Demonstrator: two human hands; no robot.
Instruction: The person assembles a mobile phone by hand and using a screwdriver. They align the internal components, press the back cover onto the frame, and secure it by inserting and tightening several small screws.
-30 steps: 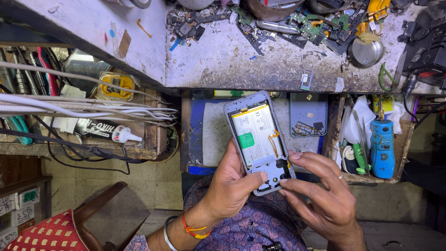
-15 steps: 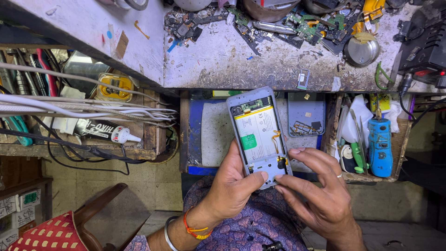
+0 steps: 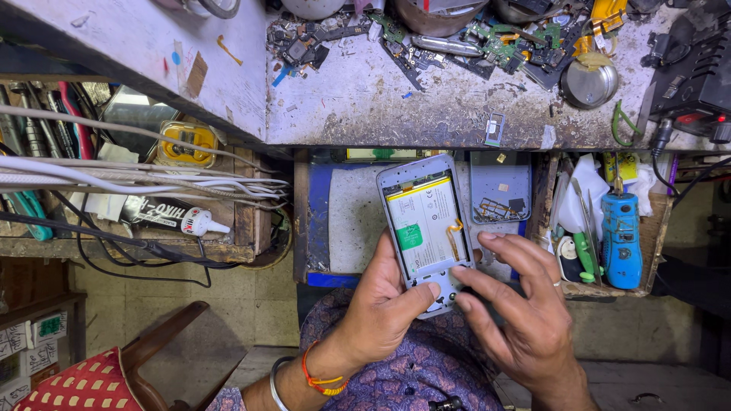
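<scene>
An opened phone [image 3: 426,217] with its back cover off shows a pale battery with a green sticker and an orange flex cable. My left hand [image 3: 384,308] grips its lower end from below, thumb pressed on the bottom part. My right hand [image 3: 518,304] is beside it on the right, its fingertips touching the phone's lower right corner and edge. The phone is held upright above an open drawer [image 3: 316,228] under the workbench.
The stained bench top [image 3: 426,99] carries circuit boards, loose parts and a round tin [image 3: 588,82]. A side box holds a blue tool [image 3: 622,237] and a green-handled tool [image 3: 585,255]. White cables [image 3: 152,183] and a glue tube [image 3: 202,223] lie on the left shelf. A chair [image 3: 137,365] stands lower left.
The phone has shifted slightly up and left in my hands. My right fingers have closed in on its lower right corner.
</scene>
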